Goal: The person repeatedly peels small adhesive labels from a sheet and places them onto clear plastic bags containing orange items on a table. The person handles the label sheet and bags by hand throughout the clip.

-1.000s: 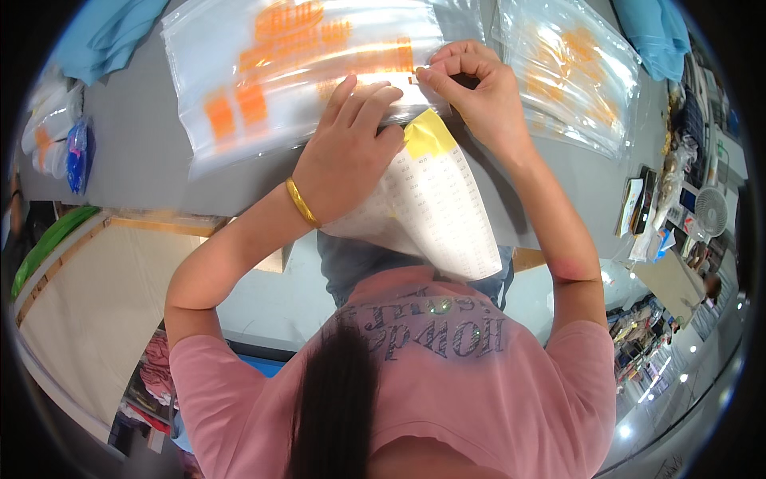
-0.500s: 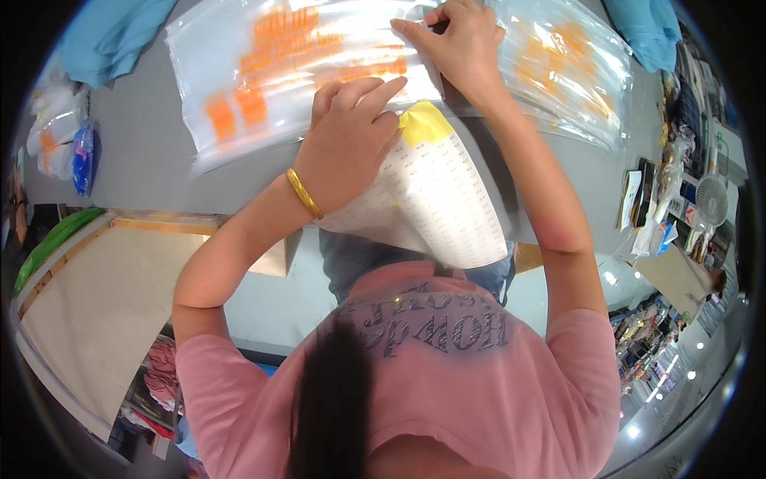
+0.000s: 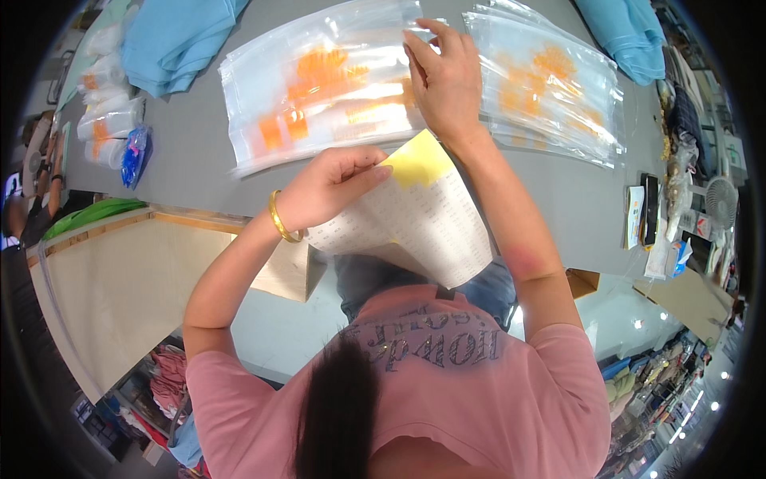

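My left hand (image 3: 331, 188) is closed on a white sheet of small printed labels (image 3: 419, 219), the thumb on top near its bare yellow corner (image 3: 419, 160). The sheet hangs curved over the table's near edge, in front of my lap. My right hand (image 3: 451, 84) is over the inner edge of the left pile of clear plastic bags (image 3: 247, 96), which bear orange print. Its thumb and fingers are bent but apart, and nothing shows between them. To its right lies a second pile of such bags (image 3: 558, 92).
Folded blue cloth (image 3: 179, 44) lies at the far left, more blue cloth (image 3: 626, 36) at the far right. Rolled clear bags (image 3: 112, 120) and a blue packet (image 3: 136, 156) are on the left of the grey table (image 3: 191, 152). A small fan (image 3: 720, 199) stands right.
My left hand has come down and back off the left bag pile, drawing the label sheet with it. My right hand has moved slightly nearer. The view has shifted a little.
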A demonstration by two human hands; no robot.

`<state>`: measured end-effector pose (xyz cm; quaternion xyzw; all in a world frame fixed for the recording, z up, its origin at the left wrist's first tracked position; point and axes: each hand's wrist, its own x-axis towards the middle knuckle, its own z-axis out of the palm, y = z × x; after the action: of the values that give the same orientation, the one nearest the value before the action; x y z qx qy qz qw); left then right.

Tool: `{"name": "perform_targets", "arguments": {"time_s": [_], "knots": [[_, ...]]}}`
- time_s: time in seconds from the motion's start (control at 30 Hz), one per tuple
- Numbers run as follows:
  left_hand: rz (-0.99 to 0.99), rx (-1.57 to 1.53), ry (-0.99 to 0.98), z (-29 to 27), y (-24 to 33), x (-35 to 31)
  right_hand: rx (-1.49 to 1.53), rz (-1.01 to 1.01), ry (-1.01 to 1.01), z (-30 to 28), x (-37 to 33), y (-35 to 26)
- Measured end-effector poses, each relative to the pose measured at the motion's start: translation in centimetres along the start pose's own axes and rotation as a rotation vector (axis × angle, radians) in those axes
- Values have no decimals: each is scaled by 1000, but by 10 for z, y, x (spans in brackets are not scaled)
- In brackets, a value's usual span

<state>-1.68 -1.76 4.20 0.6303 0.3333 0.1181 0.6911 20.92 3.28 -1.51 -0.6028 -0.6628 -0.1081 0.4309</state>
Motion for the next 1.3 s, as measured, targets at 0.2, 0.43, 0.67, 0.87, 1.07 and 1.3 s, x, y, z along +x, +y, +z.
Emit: {"name": "perform_targets", "arguments": {"time_s": [0.2,0.43,0.67,0.87,1.07,1.3], "knots": [[-134,-76,-28,-8,6,-4,795,621,-178,-50,30,43],[-133,-291,-106,-7,5,9,-181,456,-294,-174,55,171],[-128,-35,-78,3,18,26,335,-128,-588,-160,-26,-9],[-71,-123,-28,11,21,16,363,-50,-454,-142,-28,-26],[62,-7,19,13,12,19,461,22,-482,-133,-34,-32],[67,-57,-47,14,6,19,363,-151,-455,-133,-39,-29]]}}
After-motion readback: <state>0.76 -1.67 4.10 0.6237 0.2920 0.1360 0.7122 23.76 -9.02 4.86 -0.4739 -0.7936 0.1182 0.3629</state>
